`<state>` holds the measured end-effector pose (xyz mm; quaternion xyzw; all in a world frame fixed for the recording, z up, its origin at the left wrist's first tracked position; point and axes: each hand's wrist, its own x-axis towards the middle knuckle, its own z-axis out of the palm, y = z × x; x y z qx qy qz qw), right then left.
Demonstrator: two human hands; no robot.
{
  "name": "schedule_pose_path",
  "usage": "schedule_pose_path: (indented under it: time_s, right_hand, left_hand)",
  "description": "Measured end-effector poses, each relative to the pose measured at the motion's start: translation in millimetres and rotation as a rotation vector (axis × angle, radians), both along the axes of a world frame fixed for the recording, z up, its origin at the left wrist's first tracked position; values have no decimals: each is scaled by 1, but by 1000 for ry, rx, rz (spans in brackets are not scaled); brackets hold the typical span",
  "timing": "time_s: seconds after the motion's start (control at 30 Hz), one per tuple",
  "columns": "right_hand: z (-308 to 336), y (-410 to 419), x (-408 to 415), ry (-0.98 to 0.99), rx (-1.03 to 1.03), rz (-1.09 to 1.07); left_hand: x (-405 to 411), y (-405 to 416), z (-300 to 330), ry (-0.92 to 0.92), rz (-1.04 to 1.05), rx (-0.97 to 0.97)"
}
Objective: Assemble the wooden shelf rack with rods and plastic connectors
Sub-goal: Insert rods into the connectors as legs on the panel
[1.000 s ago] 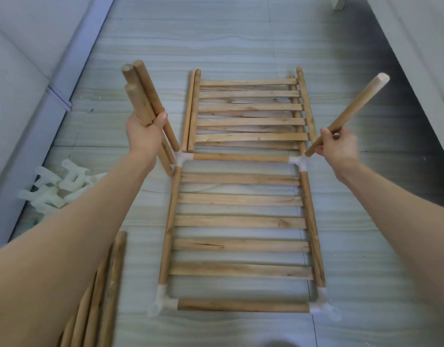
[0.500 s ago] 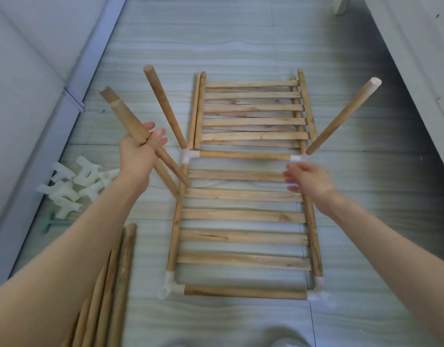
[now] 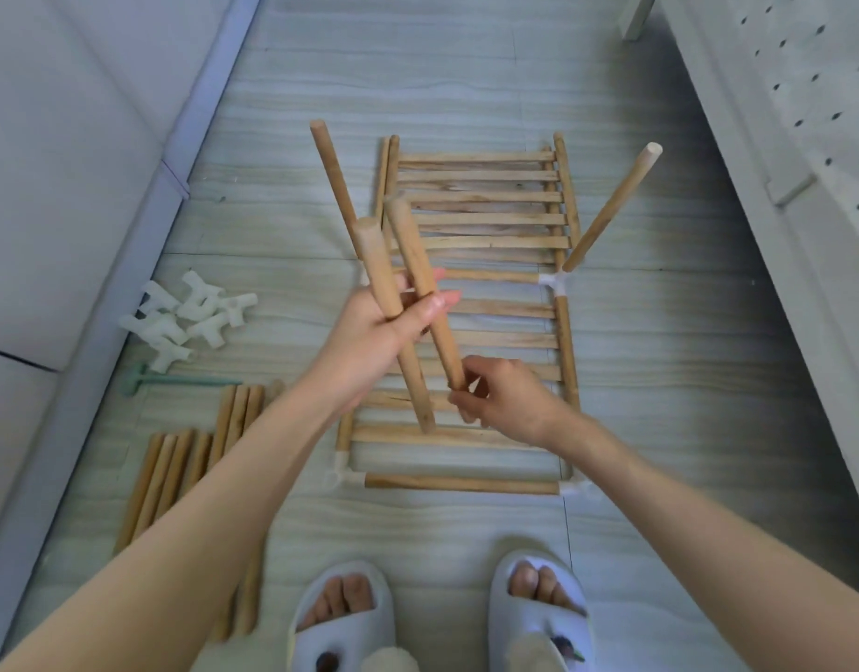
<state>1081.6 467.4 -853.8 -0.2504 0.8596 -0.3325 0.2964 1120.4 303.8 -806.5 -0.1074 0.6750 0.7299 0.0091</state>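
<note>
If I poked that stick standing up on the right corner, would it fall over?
Probably not easily: the upright rod sits plugged into a white connector on the frame. It leans already, so it might wobble. It looks stiff, so it shouldn't bend.

A slatted wooden frame (image 3: 471,332) lies flat on the floor, with white plastic connectors (image 3: 553,282) at its corners. Two rods stand tilted in the far connectors, one at left (image 3: 333,184) and one at right (image 3: 611,208). Two loose rods (image 3: 408,283) are held above the frame. Spare rods (image 3: 185,472) and spare connectors (image 3: 190,317) lie to the left.
</note>
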Motion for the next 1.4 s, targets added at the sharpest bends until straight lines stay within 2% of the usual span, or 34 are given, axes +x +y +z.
schedule_pose_path:
  time_s: [0.1, 0.27, 0.43, 0.57, 0.7, 1.03, 1.2, 1.4]
  right_hand:
    - [-13, 33, 7, -35, 69, -138]
    - [-35, 88, 28, -138, 6, -520]
    - [-46, 123, 47, -207, -50, -700]
    - [-50, 137, 59, -255, -105, -812]
    - [-51, 146, 63, -217, -129, -966]
    - [-56, 148, 75, -223, -4, -1012]
    - [-60, 148, 80, -223, 44, -957]
    - [-62, 147, 85, -233, 77, -891]
  left_hand:
    - [16, -7, -14, -61, 146, -11]
    - [59, -31, -39, -60, 383, -56]
    - [96, -38, -57, -73, 439, -180]
    - [110, -40, -61, -49, 502, -191]
    - [112, -42, -60, -29, 571, -160]
    - [117, -37, -64, 17, 593, -172]
    - [121, -38, -65, 30, 617, -157]
    - [122, -39, -67, 25, 549, -178]
